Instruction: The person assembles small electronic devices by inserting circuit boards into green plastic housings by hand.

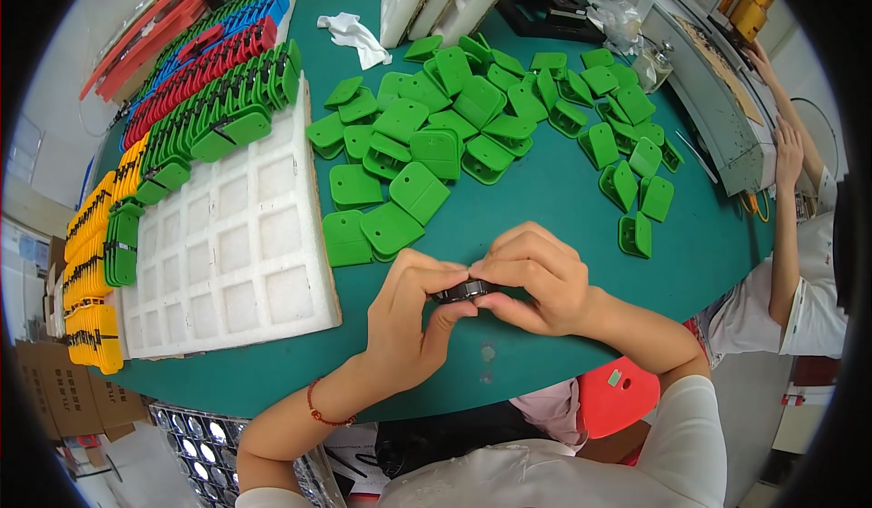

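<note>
Close in front of my body, both hands meet over the green table and pinch one small, glossy black round part (461,291) by its edges. My left hand (407,313) grips its left side between thumb and fingers, with a red cord bracelet on that wrist. My right hand (542,281) closes on its right side; the fingers partly hide the part. Beyond my hands lies a loose heap of green folded plastic pieces (421,193), many with a small hole. The nearest sit just above my left hand.
A white foam tray (238,252) with square recesses lies at left, beside rows of green, red, blue and yellow pieces (87,267) bearing black parts. White foam blocks (406,0) stand at the back near a white cloth (356,39). At right, another person's arms reach a grey machine (718,118).
</note>
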Tool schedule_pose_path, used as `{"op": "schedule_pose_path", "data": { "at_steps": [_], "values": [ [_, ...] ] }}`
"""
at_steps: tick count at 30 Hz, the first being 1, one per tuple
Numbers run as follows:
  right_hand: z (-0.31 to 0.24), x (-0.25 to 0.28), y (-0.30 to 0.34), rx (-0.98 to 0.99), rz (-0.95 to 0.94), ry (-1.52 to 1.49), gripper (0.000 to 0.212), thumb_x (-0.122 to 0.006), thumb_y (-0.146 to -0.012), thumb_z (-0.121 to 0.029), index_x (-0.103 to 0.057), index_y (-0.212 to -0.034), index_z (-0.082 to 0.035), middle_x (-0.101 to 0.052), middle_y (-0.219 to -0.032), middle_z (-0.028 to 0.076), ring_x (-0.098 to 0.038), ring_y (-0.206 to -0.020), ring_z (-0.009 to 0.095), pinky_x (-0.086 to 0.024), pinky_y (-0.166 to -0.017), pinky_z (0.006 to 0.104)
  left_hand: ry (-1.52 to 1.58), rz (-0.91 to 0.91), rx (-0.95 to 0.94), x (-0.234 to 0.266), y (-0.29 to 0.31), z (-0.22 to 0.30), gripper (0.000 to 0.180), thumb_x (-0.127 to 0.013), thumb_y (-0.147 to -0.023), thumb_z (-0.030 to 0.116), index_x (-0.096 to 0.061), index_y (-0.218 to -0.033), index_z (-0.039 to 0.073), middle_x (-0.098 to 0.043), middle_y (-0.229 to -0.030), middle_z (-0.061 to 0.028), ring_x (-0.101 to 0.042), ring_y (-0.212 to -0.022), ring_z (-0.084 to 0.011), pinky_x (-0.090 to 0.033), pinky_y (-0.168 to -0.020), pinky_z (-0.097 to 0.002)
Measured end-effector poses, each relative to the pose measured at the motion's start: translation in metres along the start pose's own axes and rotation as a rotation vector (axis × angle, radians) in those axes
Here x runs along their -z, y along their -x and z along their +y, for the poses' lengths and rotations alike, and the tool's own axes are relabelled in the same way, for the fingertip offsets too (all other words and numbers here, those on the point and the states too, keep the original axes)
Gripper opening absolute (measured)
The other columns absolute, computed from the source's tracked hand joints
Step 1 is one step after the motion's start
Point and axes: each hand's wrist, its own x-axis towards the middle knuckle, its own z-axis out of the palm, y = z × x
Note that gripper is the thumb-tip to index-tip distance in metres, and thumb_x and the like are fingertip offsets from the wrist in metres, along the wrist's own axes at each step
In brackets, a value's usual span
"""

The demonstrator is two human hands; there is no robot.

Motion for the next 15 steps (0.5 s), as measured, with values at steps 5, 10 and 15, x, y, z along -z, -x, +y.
{"op": "schedule_pose_path", "data": {
  "at_steps": [5,10,15],
  "values": [
    [-0.0021,-0.0025,0.0027,0.049,-0.020,-0.027,0.027,-0.074,-0.068,-0.008,-0.059,-0.089,0.002,-0.054,-0.075,0.010,-0.055,-0.065,0.025,-0.045,-0.056,0.0326,-0.153,-0.016,-0.090,0.0028,-0.0034,0.0029,0.028,-0.065,-0.071,-0.011,-0.055,-0.096,-0.004,-0.055,-0.079,-0.0130,-0.057,-0.069,-0.0235,-0.050,-0.057,-0.0275],
    [-0.0034,-0.0040,0.0037,0.102,-0.013,-0.048,0.027,-0.075,-0.067,-0.007,-0.059,-0.087,0.003,-0.050,-0.072,0.009,-0.054,-0.064,0.024,-0.042,-0.053,0.0328,-0.152,-0.037,-0.133,0.0046,-0.0038,0.0048,0.028,-0.065,-0.069,-0.013,-0.056,-0.094,-0.006,-0.054,-0.076,-0.0138,-0.056,-0.064,-0.0237,-0.048,-0.051,-0.0278],
    [-0.0045,-0.0053,0.0049,0.126,-0.008,-0.046,0.027,-0.075,-0.067,-0.007,-0.058,-0.085,0.004,-0.049,-0.072,0.009,-0.053,-0.063,0.024,-0.041,-0.052,0.0325,-0.138,-0.066,-0.146,0.0058,-0.0041,0.0073,0.024,-0.063,-0.070,-0.013,-0.054,-0.092,-0.007,-0.054,-0.076,-0.0145,-0.054,-0.062,-0.0230,-0.046,-0.049,-0.0276]
  ]
}}
